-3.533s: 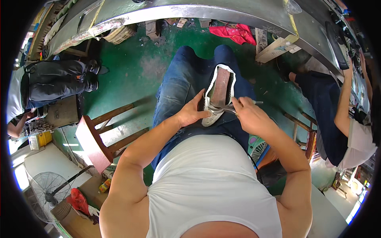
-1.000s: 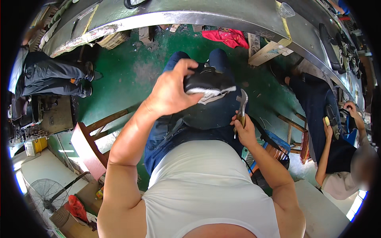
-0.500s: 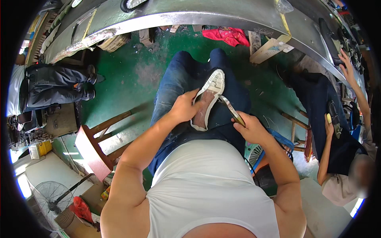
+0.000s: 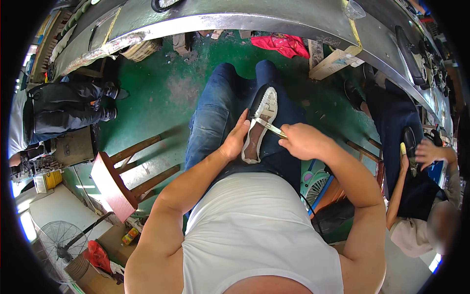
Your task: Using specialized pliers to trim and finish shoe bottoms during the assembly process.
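A half-made shoe [image 4: 253,139] rests sole side up on my thighs, toe pointing away from me. Its bottom shows a brown insole, a pale toe area and a whitish rim; the dark upper shows along the left of the toe. Along the shoe's left edge, my left hand [image 4: 237,134] is closed and steadies it. My right hand [image 4: 304,141] is wrapped round the handles of metal pincers [image 4: 271,129]. Their head lies across the middle of the shoe, touching its left edge beside my left fingers.
A metal-edged workbench [image 4: 220,22] curves across the far side. A wooden stool [image 4: 115,186] stands at left and a small fan [image 4: 316,186] at right. One person [image 4: 63,110] stands at left; another [image 4: 406,161] sits at right with a shoe. Red cloth [image 4: 281,45] lies under the bench.
The pincers have swung from the shoe's right edge across to its left edge. My left hand has shifted to the shoe's outer left side, and the shoe is tilted, showing more dark upper.
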The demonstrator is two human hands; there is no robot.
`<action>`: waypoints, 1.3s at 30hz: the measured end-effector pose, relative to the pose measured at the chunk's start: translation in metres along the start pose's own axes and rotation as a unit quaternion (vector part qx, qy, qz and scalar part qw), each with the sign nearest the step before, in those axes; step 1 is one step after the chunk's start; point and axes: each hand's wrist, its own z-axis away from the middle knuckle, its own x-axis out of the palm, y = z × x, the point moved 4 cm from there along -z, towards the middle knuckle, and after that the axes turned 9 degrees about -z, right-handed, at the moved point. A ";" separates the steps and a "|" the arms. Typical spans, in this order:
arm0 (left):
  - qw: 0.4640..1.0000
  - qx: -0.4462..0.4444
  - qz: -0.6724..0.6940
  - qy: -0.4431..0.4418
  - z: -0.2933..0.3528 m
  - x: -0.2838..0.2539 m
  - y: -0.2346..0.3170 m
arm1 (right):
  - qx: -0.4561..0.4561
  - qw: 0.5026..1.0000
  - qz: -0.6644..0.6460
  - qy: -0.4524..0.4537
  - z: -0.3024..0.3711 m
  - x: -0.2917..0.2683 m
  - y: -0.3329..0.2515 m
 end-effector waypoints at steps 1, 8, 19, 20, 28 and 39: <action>0.989 -0.051 0.086 -0.106 -0.001 0.001 0.008 | 0.000 0.999 0.003 0.037 -0.001 0.009 0.004; 0.986 0.033 -0.151 -0.061 -0.016 -0.005 0.010 | -0.024 0.950 -0.258 0.172 -0.007 0.066 0.018; 0.937 0.137 -0.321 0.029 -0.006 0.004 0.017 | 0.032 0.966 -0.242 0.084 -0.020 0.023 0.026; 0.944 0.152 -0.290 0.033 -0.006 0.006 0.022 | 0.101 0.900 -0.421 0.050 -0.022 0.034 0.026; 0.860 0.240 -0.450 -0.001 -0.012 0.004 0.032 | 0.015 0.912 -0.383 0.147 -0.031 0.055 0.033; 0.879 0.237 -0.413 -0.034 -0.015 0.008 0.036 | 0.063 0.851 -0.520 -0.031 -0.028 0.032 0.040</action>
